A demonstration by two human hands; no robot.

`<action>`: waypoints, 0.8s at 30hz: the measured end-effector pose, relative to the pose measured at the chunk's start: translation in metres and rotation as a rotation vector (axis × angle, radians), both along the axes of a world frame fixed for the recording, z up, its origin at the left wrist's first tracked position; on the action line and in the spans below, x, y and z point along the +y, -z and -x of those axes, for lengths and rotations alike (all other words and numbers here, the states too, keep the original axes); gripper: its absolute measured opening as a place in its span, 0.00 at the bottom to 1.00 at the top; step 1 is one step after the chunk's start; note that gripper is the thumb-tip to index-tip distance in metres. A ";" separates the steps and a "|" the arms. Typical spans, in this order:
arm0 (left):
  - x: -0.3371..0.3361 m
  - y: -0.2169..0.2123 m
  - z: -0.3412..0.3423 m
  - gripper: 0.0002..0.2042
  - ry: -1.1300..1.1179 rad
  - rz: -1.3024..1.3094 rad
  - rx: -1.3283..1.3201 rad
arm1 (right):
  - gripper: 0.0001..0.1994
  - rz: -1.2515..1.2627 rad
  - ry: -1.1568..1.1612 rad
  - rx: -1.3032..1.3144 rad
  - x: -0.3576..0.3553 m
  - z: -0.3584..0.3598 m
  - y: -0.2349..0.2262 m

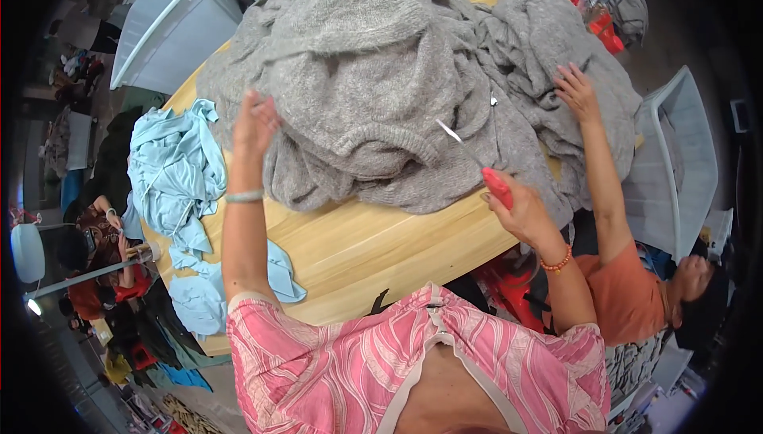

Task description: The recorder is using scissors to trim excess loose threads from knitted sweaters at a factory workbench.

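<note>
A large pile of grey knitted sweaters (373,76) covers the middle of the wooden table, with a ribbed neckline facing me. My left hand (254,124) is at the pile's left edge, slightly blurred, its fingers loosely bent and apart with nothing seen in them. In my right hand (520,210) is a red-handled tool (497,186) with a slim, pale, pointed blade. It points up and left over the front of the pile; whether the tip touches the knit I cannot tell. A small white tag (493,101) shows on the grey knit.
Light blue garments (176,168) lie crumpled along the table's (342,251) left side. At right, a co-worker's hand (578,94) rests on another grey knit heap (548,32). Pale plastic bins (171,36) stand at the far left, and another bin (675,156) at right.
</note>
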State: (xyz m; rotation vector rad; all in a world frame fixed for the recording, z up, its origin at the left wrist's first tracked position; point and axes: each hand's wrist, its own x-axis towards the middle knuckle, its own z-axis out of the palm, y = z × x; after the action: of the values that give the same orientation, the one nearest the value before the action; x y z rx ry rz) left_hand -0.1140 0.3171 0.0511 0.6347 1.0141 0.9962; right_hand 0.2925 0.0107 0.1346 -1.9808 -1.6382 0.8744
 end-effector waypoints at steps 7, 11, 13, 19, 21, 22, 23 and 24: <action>-0.070 0.017 -0.052 0.14 0.083 0.044 -0.013 | 0.19 0.067 -0.116 -0.061 0.017 0.051 -0.018; -0.075 0.036 -0.071 0.10 0.068 -0.187 0.131 | 0.18 0.095 -0.263 -0.173 0.041 0.090 -0.029; -0.082 0.056 -0.072 0.05 0.043 -0.188 0.140 | 0.17 0.079 -0.289 -0.179 0.055 0.106 -0.028; -0.099 0.075 -0.070 0.02 0.082 -0.307 0.096 | 0.13 0.037 -0.325 -0.300 0.105 0.139 -0.030; -0.096 0.083 -0.065 0.02 0.077 -0.290 0.057 | 0.13 -0.012 -0.383 -0.310 0.112 0.146 -0.031; -0.094 0.087 -0.061 0.03 0.074 -0.272 0.019 | 0.13 0.049 -0.427 -0.301 0.111 0.144 -0.032; -0.093 0.083 -0.064 0.03 0.081 -0.271 0.017 | 0.13 0.052 -0.419 -0.301 0.103 0.139 -0.034; -0.093 0.079 -0.069 0.05 0.013 -0.250 -0.031 | 0.12 0.114 -0.413 -0.306 0.090 0.131 -0.036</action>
State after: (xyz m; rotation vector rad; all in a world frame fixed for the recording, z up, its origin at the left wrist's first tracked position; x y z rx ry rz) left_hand -0.0454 0.2242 -0.0280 0.8275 0.8641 1.1282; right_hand 0.1610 0.1009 0.1706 -1.9589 -2.2750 0.8502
